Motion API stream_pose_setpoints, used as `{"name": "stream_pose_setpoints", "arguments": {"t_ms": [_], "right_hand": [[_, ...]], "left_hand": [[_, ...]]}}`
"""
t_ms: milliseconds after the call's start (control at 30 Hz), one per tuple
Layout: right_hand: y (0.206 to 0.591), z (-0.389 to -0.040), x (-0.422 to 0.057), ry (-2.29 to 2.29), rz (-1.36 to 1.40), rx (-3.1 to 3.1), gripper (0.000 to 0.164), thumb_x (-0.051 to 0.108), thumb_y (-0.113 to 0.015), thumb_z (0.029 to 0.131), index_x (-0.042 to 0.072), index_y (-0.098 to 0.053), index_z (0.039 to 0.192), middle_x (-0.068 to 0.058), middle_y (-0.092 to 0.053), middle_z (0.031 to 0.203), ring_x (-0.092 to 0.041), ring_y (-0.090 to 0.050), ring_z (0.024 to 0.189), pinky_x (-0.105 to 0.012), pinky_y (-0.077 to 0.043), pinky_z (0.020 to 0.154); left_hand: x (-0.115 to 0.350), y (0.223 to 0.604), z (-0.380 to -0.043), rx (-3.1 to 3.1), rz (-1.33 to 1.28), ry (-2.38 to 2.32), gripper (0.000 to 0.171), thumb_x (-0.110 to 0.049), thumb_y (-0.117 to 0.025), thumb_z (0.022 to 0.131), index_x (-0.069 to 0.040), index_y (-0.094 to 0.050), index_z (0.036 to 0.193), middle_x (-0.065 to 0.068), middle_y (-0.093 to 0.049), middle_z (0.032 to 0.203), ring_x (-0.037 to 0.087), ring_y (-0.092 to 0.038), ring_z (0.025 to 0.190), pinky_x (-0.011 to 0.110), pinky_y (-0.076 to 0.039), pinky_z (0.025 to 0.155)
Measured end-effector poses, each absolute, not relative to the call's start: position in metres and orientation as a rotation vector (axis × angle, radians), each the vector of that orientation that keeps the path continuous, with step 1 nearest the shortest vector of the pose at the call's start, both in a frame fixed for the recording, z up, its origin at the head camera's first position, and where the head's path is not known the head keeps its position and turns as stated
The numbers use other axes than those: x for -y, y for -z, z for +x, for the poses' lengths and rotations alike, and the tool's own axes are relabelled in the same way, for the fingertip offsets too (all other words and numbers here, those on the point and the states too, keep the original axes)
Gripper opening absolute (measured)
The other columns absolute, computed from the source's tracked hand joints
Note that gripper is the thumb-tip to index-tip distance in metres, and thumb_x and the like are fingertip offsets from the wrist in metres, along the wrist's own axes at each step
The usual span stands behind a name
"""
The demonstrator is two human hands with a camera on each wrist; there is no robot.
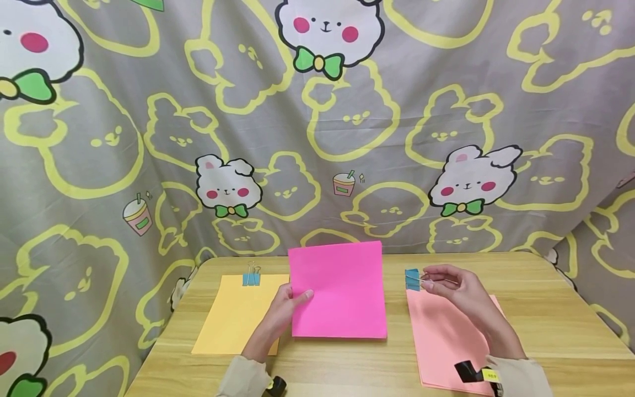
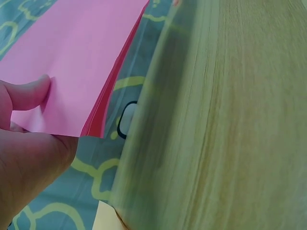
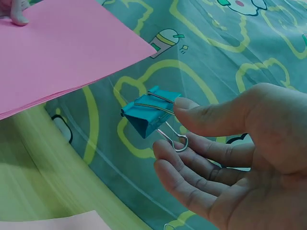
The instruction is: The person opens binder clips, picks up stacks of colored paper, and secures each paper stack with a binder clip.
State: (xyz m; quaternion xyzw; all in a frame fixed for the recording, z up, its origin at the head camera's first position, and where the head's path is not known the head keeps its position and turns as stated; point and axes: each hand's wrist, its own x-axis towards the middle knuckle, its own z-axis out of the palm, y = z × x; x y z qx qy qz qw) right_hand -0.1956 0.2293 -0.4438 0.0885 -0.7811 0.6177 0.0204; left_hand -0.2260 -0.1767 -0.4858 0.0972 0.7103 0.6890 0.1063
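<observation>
In the head view my left hand (image 1: 284, 311) grips a stack of bright pink paper (image 1: 342, 292) by its left edge, thumb on the front face. The stack is raised and nearly upright; several layers show along its edge in the left wrist view. My right hand (image 1: 458, 289) holds a blue binder clip (image 3: 151, 112) by its wire handles, thumb against one handle (image 3: 156, 108). The clip hangs in the air to the right of the pink stack, apart from it. In the head view, light pink paper (image 1: 446, 342) lies on the table below my right hand.
Yellow paper (image 1: 238, 320) lies on the left of the wooden table (image 1: 342, 369), with another blue binder clip (image 1: 251, 279) on its top edge. A patterned curtain (image 1: 317, 138) hangs behind the table's back edge. My sleeves carry black wrist straps.
</observation>
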Motion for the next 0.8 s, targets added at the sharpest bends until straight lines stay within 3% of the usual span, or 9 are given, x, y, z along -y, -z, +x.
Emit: {"name": "stream_pose_setpoints", "arguments": {"t_ms": [333, 800], "right_hand": [[0.448, -0.199, -0.225, -1.968, 0.269, 2.422, 0.046, 0.012, -0.075, 0.095, -0.013, -0.059, 0.13, -0.013, -0.072, 0.116, -0.009, -0.072, 0.096, -0.023, -0.056, 0.083], [0.455, -0.201, -0.213, -2.125, 0.389, 2.332, 0.04, 0.005, -0.068, 0.099, -0.019, -0.054, 0.128, -0.012, -0.071, 0.112, -0.019, -0.073, 0.096, -0.032, -0.059, 0.084]], "left_hand": [[0.176, 0.487, -0.226, -2.082, 0.291, -2.048, 0.031, -0.008, -0.058, 0.104, 0.01, -0.057, 0.129, 0.012, -0.072, 0.102, 0.018, -0.068, 0.088, 0.032, -0.055, 0.079], [0.177, 0.486, -0.226, -2.087, 0.275, -2.036, 0.03, -0.009, -0.058, 0.104, 0.01, -0.058, 0.127, 0.011, -0.072, 0.1, 0.018, -0.068, 0.087, 0.032, -0.054, 0.079]]}}
